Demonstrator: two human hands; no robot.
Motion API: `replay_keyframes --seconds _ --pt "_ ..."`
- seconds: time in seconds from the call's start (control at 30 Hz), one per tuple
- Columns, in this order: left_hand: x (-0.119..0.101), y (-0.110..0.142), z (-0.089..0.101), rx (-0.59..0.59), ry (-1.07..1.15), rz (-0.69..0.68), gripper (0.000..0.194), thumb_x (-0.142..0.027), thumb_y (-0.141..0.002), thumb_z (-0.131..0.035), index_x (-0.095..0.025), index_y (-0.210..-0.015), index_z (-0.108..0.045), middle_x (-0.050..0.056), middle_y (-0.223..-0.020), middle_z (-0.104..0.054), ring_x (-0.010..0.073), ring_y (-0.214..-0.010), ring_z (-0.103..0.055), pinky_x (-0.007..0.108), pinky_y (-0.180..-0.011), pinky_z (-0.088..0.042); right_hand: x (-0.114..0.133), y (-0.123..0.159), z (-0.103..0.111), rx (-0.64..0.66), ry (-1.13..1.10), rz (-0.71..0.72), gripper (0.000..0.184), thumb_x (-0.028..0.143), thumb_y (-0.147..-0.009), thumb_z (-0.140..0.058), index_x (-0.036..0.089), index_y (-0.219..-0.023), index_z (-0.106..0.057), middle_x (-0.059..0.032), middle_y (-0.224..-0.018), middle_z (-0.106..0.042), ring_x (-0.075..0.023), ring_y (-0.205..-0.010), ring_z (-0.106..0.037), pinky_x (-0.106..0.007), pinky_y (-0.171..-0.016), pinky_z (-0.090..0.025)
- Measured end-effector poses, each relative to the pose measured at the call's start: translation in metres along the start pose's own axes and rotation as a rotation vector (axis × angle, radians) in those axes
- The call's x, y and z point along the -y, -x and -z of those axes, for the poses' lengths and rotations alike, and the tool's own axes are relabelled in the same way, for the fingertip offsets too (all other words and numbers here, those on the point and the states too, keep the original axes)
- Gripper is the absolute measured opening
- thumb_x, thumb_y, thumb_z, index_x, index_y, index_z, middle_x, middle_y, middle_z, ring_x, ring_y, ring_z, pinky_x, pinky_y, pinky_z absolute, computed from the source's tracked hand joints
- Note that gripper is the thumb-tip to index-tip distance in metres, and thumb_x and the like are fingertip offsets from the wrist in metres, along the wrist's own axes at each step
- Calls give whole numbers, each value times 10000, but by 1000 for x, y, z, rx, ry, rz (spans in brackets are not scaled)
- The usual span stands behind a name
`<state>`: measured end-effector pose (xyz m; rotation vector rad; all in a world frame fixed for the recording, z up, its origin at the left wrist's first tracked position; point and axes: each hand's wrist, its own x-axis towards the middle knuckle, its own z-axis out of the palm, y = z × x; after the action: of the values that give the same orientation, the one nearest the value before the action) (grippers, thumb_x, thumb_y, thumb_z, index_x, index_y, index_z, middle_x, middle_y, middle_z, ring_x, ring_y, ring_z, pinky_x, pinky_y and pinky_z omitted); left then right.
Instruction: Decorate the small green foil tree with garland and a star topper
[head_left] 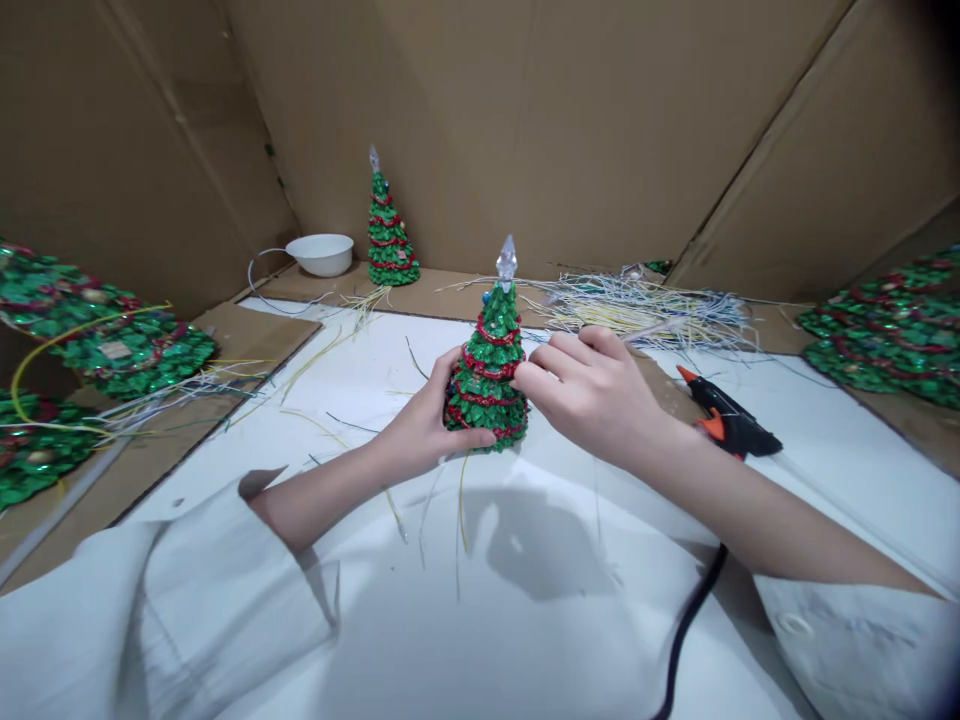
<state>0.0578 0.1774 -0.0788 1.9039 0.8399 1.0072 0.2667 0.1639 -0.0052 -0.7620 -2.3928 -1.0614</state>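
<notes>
A small green Christmas tree ornament (491,385) with red garlands and a clear pointed topper stands upright over the white table, wires trailing from its base. My left hand (435,410) wraps round its lower left side, thumb across the front near the bottom. At the tree's right side is my right hand (581,385), its fingers pinched together against the red garland. Whatever lies between those fingertips is hidden or too small to make out. A black and orange glue gun (731,415) lies to the right of my right wrist.
A heap of thin white, blue and yellow wires (652,310) lies at the back. Beside a white bowl (321,255) stands another tree (391,235). More trees lie at the left (112,330) and right (892,330). Cardboard walls (487,130) enclose the table; a black cable (694,630) crosses its front.
</notes>
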Motion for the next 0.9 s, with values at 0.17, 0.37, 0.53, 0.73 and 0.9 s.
replay_keyframes --seconds 0.17,0.37,0.53,0.73,0.9 --pt "-3 0 0 -5 -38 -9 923 -378 -699 -776 -277 -1413 -199 130 -1486 -357 328 -1341 -405 518 -1084 -373 3 0 -1 22 -27 -31 279 90 -933 -376 210 -774 -571 6 -632 -549 -151 -678 -431 -299 -715 -234" --pt "-2 0 -1 -12 -16 -10 924 -379 -692 -782 -270 -1407 -208 133 -1474 -373 323 -1338 -412 504 -1077 -387 4 1 1 18 53 -44 239 167 -944 -421 213 -751 -555 11 -598 -514 -161 -659 -421 -298 -698 -237" --pt "-3 0 -1 -8 -4 -6 913 -365 -696 -780 -277 -1404 -209 130 -1489 -354 320 -1345 -404 498 -1082 -380 10 1 2 31 49 -85 263 139 -941 -400 211 -742 -557 8 -589 -513 -161 -647 -410 -305 -695 -233" --pt "-4 0 -1 -6 -29 -26 906 -369 -702 -775 -283 -1403 -208 137 -1469 -372 326 -1320 -431 525 -1074 -380 13 0 2 -15 78 -76 306 73 -920 -375 215 -727 -565 6 -593 -532 -158 -637 -412 -303 -683 -236" --pt "-3 0 -1 -12 -43 -37 903 -383 -706 -767 -291 -1408 -207 142 -1471 -368 347 -1316 -430 551 -1058 -387 13 -5 6 83 -12 -114 281 118 -936 -386 219 -764 -583 -2 -618 -551 -155 -656 -428 -316 -679 -229"
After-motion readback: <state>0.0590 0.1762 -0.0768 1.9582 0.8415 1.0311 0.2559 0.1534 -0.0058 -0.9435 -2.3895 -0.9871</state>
